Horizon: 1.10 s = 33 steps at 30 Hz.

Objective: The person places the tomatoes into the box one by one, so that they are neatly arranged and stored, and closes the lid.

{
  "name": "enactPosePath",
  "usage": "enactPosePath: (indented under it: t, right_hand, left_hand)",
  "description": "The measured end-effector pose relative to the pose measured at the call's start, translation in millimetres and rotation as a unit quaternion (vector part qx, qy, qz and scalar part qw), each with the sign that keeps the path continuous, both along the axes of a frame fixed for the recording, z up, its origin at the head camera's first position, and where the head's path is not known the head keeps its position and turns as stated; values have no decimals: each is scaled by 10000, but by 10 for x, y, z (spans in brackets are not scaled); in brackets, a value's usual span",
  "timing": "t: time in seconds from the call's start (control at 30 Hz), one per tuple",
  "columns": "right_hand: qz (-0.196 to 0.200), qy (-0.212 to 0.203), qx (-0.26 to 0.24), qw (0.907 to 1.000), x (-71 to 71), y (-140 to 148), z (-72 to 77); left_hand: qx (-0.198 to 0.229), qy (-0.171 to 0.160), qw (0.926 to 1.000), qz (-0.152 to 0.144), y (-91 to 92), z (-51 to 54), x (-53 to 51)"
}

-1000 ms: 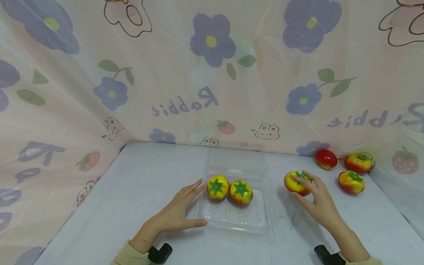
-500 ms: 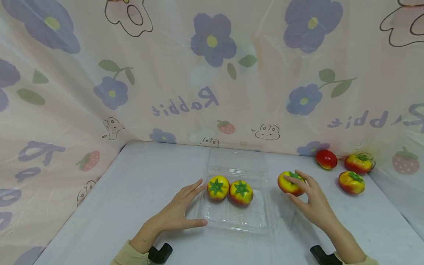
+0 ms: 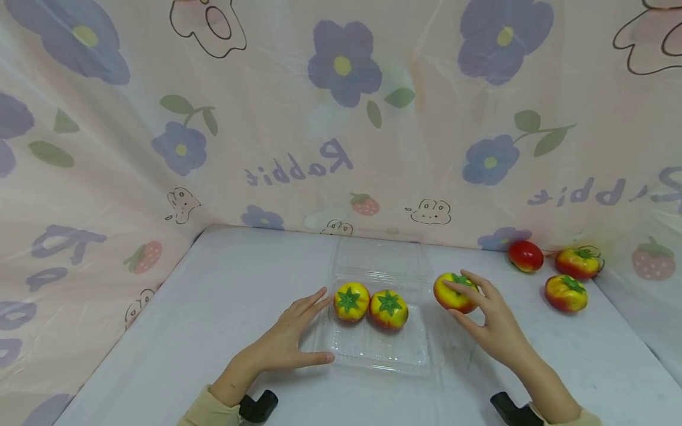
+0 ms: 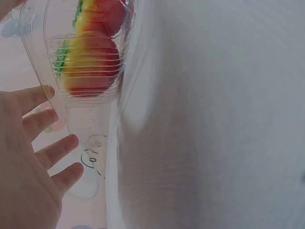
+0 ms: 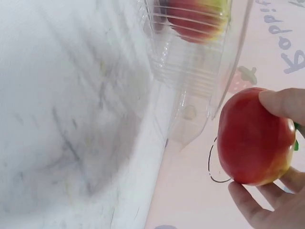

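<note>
My right hand (image 3: 498, 325) grips a yellow-red fruit (image 3: 454, 293) with a green leafy top, right of the clear plastic box (image 3: 380, 354). In the right wrist view the thumb and fingers pinch this fruit (image 5: 255, 138), held above the table. Two similar fruits, a left one (image 3: 351, 302) and a right one (image 3: 389, 309), sit side by side in the box, whose lid lies folded back. My left hand (image 3: 285, 340) is spread at the box's left side; in the left wrist view its straight fingers (image 4: 66, 176) are at the box's rim (image 4: 57, 107).
At the back right of the white table (image 3: 240, 272) lie a plain red fruit (image 3: 525, 256) and two yellow-red ones, one behind (image 3: 578, 263) and one nearer (image 3: 565, 294). A printed curtain (image 3: 277, 118) hangs behind the table and along its left side.
My right hand has moved left with the gripped fruit, closer to the box. The left hand and the fruits in the box have stayed in place.
</note>
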State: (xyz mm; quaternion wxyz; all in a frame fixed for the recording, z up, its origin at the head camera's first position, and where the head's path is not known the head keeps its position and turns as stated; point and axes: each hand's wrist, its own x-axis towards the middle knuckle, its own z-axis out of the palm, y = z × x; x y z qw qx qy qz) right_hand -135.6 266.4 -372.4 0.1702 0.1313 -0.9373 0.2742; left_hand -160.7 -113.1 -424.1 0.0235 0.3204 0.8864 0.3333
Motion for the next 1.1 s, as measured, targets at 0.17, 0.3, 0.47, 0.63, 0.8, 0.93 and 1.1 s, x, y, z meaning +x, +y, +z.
enactPosePath:
  t: [0.17,0.3,0.47,0.63,0.8,0.93,1.1]
  right_hand:
    - [34,-75,-46,10000,-2,-69,0]
    - [179,-42,-73,9998,-11,-126,-8]
    - [336,-11,18,9994,-17,-192,-2]
    - [401,-127,110,9991,-20,-239,13]
    - [395,-187,328,9985,-21,-266,-2]
    - [393,-66,670,9970,-24,-301,-6]
    - [339,120,1107,9932,-22,-373,6]
  left_hand:
    - [-9,14,10000,7,0,-6,1]
    - [-25,-17,10000,31,6,-2,3]
    - [-42,-54,10000,43,10,9,8]
    - [-28,-83,10000,37,7,10,12]
    - [-22,-80,10000,31,11,7,10]
    - [-57,-99,9999,62,15,5,7]
    - [-83,-123,9999,87,17,2,6]
